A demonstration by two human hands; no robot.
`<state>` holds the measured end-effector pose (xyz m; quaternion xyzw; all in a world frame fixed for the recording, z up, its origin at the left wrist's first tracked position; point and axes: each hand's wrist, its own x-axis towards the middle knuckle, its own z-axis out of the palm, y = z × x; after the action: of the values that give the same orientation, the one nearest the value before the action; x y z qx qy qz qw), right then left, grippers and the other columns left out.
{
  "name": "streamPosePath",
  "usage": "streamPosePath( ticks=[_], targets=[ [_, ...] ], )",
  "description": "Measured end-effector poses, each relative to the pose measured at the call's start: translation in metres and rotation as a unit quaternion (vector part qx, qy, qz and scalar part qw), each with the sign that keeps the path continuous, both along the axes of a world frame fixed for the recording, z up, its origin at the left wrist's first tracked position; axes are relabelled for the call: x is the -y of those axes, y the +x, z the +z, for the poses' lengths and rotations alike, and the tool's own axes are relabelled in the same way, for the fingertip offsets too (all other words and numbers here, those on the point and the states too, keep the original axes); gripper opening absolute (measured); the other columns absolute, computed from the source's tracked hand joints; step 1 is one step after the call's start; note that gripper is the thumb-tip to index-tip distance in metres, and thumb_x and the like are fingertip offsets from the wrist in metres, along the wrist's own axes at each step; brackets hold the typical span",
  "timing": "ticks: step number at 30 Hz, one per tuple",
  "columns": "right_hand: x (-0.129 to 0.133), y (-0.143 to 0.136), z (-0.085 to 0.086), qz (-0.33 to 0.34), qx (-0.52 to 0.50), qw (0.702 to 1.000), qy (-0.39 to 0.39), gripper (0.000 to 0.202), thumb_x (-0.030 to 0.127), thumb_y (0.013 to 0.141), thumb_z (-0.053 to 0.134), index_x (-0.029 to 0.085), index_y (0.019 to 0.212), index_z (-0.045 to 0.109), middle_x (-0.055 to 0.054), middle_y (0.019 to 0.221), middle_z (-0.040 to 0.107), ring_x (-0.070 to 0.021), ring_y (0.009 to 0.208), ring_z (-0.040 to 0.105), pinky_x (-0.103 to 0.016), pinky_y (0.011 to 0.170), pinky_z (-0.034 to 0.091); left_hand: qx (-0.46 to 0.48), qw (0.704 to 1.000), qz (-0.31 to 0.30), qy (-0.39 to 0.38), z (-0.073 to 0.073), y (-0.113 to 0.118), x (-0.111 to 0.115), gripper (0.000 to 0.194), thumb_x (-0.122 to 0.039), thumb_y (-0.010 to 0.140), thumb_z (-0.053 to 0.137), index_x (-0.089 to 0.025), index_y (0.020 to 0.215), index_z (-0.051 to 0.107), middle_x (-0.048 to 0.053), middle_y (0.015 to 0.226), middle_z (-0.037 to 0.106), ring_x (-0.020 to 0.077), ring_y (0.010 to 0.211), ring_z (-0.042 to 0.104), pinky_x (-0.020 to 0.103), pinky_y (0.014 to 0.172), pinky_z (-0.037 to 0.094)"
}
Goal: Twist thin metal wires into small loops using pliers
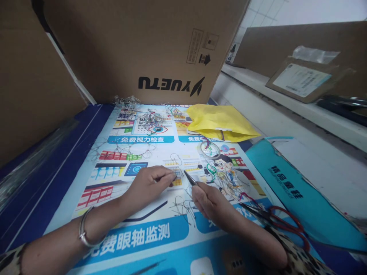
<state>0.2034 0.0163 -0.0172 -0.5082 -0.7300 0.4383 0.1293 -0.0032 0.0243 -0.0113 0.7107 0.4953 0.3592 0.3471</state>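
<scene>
My left hand [153, 181] is closed in a pinch at the middle of the printed sheet, with a thin wire [179, 171] at its fingertips. My right hand [210, 200] is wrapped round needle-nose pliers [190, 178]; only their dark tapered tip shows, pointing at the left fingertips. A small gap lies between the tip and those fingers. Just below, between the hands, is a loose bunch of bent wires [183, 208]. Another bent wire piece [175, 157] lies beyond my left fingertips. Right of my right hand sits a tangle of wires [229, 181].
Red-handled scissors [286, 221] lie by my right forearm. A clear tape roll [210, 149], a yellow pouch [220, 120] and a wire heap [153, 118] sit farther back. A large cardboard box [137, 46] stands behind; a teal box piece [304, 194] lies right.
</scene>
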Motion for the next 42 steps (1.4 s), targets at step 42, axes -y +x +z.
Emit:
streamPosePath(
  ticks=[42],
  targets=[
    [0.001, -0.005, 0.004, 0.032, 0.078, 0.996, 0.029, 0.040, 0.048, 0.092, 0.024, 0.020, 0.071, 0.041, 0.000, 0.063, 0.053, -0.0121, 0.057, 0.047, -0.023, 0.050, 0.027, -0.046, 0.991, 0.036, 0.121, -0.006, 0.005, 0.006, 0.016, -0.015, 0.079, 0.050, -0.017, 0.070, 0.062, 0.000, 0.067, 0.064, 0.0114, 0.063, 0.057, 0.021, 0.059, 0.044]
  ],
)
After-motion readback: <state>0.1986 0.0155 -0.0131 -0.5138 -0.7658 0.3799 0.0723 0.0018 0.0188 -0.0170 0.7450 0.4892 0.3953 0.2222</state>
